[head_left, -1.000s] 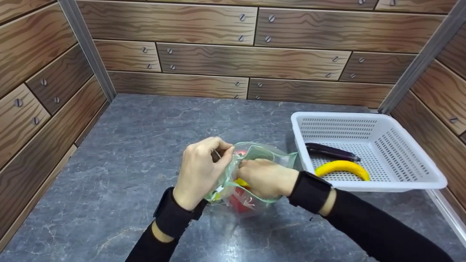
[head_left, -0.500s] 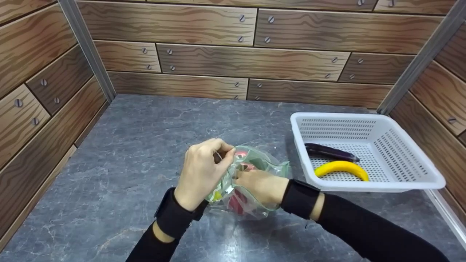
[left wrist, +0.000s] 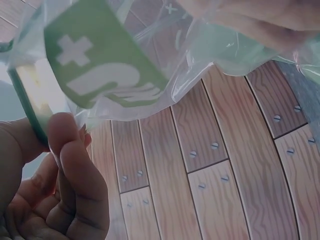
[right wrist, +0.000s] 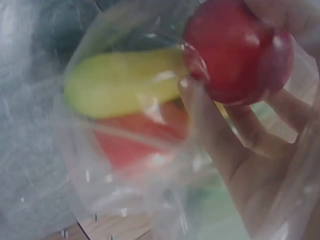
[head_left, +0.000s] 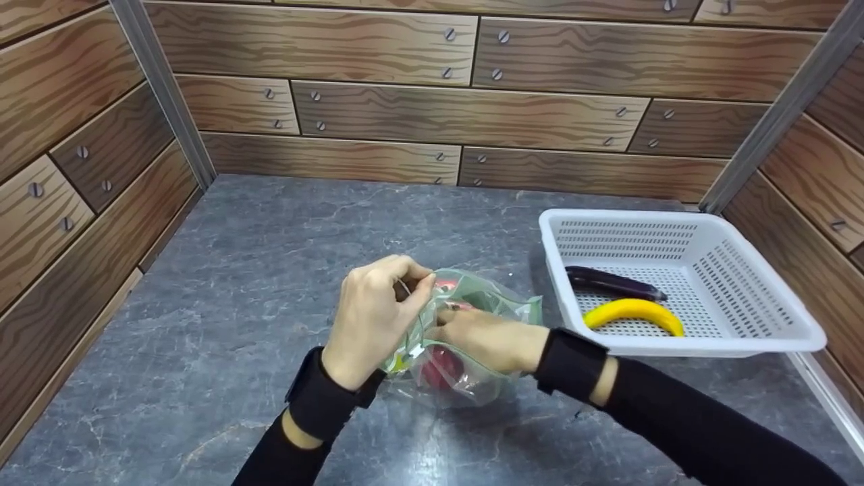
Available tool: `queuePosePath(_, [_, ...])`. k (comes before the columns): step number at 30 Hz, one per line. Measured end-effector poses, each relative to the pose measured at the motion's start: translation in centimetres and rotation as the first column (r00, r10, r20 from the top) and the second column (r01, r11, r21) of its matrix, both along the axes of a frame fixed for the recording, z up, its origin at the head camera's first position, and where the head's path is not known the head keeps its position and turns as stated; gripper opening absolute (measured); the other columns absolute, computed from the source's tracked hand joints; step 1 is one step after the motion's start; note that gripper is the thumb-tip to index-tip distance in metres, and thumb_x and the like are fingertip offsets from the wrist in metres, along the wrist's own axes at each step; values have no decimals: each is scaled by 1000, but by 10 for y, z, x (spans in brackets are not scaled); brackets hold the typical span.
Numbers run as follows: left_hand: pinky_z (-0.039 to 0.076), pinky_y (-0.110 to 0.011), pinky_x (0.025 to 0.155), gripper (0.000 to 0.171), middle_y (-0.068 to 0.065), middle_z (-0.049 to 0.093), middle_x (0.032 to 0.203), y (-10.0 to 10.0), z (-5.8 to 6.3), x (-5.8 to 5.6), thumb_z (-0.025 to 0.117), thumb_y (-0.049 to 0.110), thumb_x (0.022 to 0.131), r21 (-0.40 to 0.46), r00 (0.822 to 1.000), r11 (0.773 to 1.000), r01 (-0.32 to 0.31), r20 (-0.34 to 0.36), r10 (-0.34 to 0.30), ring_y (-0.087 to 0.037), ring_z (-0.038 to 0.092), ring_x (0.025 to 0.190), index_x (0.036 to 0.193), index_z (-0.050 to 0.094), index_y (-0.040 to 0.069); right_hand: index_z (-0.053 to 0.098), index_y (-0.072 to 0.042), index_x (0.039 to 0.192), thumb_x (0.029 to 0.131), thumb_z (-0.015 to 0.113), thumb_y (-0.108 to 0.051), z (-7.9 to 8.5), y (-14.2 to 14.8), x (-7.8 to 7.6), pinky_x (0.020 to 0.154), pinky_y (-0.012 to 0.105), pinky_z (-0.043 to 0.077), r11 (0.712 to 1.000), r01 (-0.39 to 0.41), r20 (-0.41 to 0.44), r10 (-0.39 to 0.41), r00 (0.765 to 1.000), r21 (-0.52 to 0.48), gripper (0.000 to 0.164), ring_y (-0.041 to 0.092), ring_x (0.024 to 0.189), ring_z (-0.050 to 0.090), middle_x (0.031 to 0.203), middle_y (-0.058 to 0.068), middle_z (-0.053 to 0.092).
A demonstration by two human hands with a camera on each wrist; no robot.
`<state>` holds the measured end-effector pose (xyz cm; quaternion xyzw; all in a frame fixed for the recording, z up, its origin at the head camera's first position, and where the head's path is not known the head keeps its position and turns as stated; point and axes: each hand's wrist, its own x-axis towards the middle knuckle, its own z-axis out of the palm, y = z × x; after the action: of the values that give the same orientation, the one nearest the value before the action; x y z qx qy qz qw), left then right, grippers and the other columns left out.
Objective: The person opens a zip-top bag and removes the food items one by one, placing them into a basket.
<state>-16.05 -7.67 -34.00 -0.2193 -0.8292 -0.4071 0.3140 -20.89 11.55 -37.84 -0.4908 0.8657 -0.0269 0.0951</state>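
Note:
My left hand [head_left: 378, 317] pinches the green-edged rim of a clear plastic bag [head_left: 499, 300] between thumb and fingers. The left wrist view shows the thumb and fingertips closed on that edge, near a green printed panel [left wrist: 107, 55]. My right hand [head_left: 482, 337] is inside the bag, its fingers curled round a glossy red apple [right wrist: 235, 50]. Beside the apple, through the plastic, lie a long yellow-green item [right wrist: 120, 85] and a red-orange piece [right wrist: 137, 140], both blurred. In the head view, the right hand covers part of the contents.
A white perforated basket [head_left: 749, 341] stands right of the bag, holding an eggplant [head_left: 614, 282] and a banana [head_left: 634, 310]. The grey marbled tabletop [head_left: 270, 243] meets wood-patterned walls [head_left: 378, 111] at the back and sides.
My right hand shifted left and toward me in the bag, then slightly back right. The apple now shows rounder below it through the plastic. My left hand stayed at the rim.

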Motion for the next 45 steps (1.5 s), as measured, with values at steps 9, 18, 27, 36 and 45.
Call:
queuePosePath(9, [51, -17, 59, 9, -2, 76, 76, -1, 3, 1, 77, 0, 90, 13, 1000, 1000, -20, -4, 20, -11, 66, 62, 85, 78, 7, 69, -14, 128, 81, 85, -18, 41, 15, 6, 88, 34, 61, 990, 16, -53, -23, 998, -138, 50, 21, 102, 67, 121, 7, 67])
queuePosePath(18, [52, -19, 58, 6, -3, 75, 75, -3, 5, 1, 78, 3, 91, 17, 999, 999, -31, -12, 31, -12, 64, 61, 86, 78, 7, 69, -15, 131, 71, 95, -24, 85, 36, 21, 89, 36, 65, 954, -19, -88, -8, 996, -300, 65, 20, 103, 72, 120, 6, 66])
queuePosePath(27, [51, -18, 58, 6, -3, 75, 75, -3, 6, 1, 79, 3, 90, 20, 999, 999, -32, -14, 33, -12, 64, 60, 86, 78, 7, 71, -17, 128, 67, 98, -18, 117, 66, 27, 84, 34, 65, 917, -29, -155, -35, 987, -398, 67, 13, 98, 71, 113, 2, 67])
queuePosePath(36, [51, -18, 59, 6, -3, 75, 75, -4, 4, 2, 78, 2, 91, 18, 999, 999, -30, -9, 31, -12, 63, 60, 87, 78, 7, 72, -23, 125, 63, 100, -16, 139, 107, 25, 79, 21, 60, 900, 15, -229, -127, 965, -435, 68, 2, 92, 66, 110, -6, 66])
queuePosePath(45, [52, -19, 59, 6, -3, 75, 75, -4, 4, 2, 79, 3, 90, 21, 999, 999, -30, -22, 31, -13, 65, 61, 86, 78, 7, 75, -19, 124, 60, 102, -12, 131, 162, -2, 74, 6, 52, 871, 173, -242, -310, 919, -459, 70, -3, 82, 64, 105, -8, 69])
